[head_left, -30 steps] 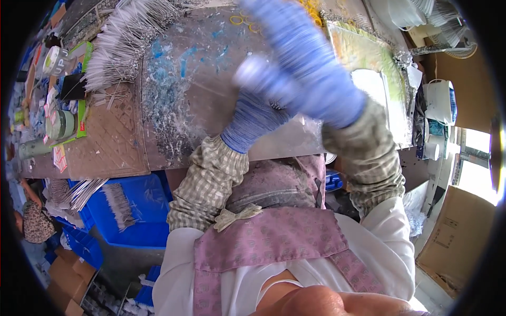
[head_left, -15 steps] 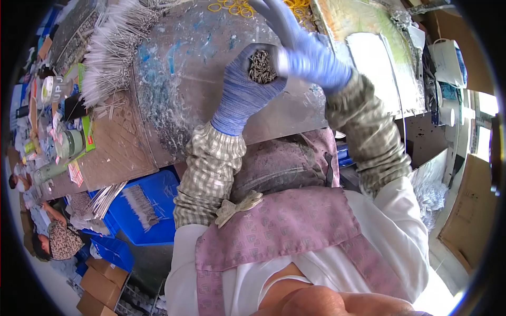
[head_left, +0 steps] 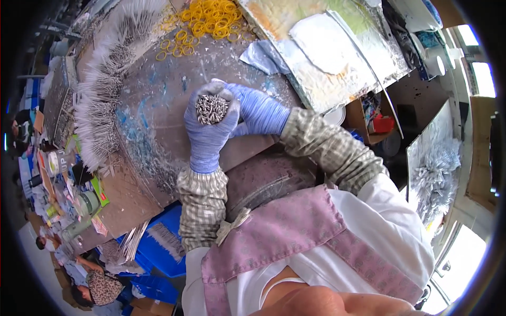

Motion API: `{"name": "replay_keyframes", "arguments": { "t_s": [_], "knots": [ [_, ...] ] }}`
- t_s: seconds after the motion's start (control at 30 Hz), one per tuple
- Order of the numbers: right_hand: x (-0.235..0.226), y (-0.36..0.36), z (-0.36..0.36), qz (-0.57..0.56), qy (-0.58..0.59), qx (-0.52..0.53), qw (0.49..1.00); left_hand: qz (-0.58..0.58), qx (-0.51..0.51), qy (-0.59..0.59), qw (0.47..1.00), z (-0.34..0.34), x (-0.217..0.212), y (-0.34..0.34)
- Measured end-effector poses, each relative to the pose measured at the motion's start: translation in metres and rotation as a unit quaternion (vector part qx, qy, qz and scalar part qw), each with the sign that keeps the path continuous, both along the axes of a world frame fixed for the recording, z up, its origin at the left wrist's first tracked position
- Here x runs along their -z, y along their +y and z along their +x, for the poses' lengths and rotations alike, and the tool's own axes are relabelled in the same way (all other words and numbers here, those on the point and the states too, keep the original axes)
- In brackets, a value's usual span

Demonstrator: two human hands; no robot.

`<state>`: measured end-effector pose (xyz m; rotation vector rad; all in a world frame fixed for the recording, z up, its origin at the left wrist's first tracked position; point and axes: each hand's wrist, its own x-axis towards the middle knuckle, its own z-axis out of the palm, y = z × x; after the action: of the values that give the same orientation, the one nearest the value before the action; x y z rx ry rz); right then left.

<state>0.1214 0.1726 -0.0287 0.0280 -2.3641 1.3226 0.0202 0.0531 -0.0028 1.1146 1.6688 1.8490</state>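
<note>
Because the metal-wire bundle (head_left: 212, 109) is held ends-up over the counter (head_left: 163, 113), even squeezing should keep its tips level: left hand (head_left: 204, 141) clamped around it, right hand (head_left: 261, 109) touching the left, grip unclear; yellow rubber bands (head_left: 213, 20) lie beyond the bundle.

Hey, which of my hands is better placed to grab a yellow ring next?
Probably your right hand: your left hand is wrapped around the metal-tipped bundle, while the right seems only pressed against it. The yellow rings lie ahead.

Co-worker (head_left: 107, 287) nr blue bin (head_left: 157, 287), L; brown cardbd (head_left: 482, 152), far R.
</note>
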Motion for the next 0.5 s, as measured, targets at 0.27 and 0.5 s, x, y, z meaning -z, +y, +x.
{"name": "replay_keyframes", "arguments": {
  "t_s": [0.27, 0.5],
  "knots": [
    [0.012, 0.023, -0.003, 0.118, -0.049, -0.025, 0.992, -0.039, -0.013, 0.068, 0.997, 0.001, -0.001, -0.002],
    [-0.012, 0.006, -0.029, -0.053, -0.072, -0.087, 0.992, -0.064, 0.015, -0.058, 0.996, -0.020, -0.021, -0.023]
  ]
}}
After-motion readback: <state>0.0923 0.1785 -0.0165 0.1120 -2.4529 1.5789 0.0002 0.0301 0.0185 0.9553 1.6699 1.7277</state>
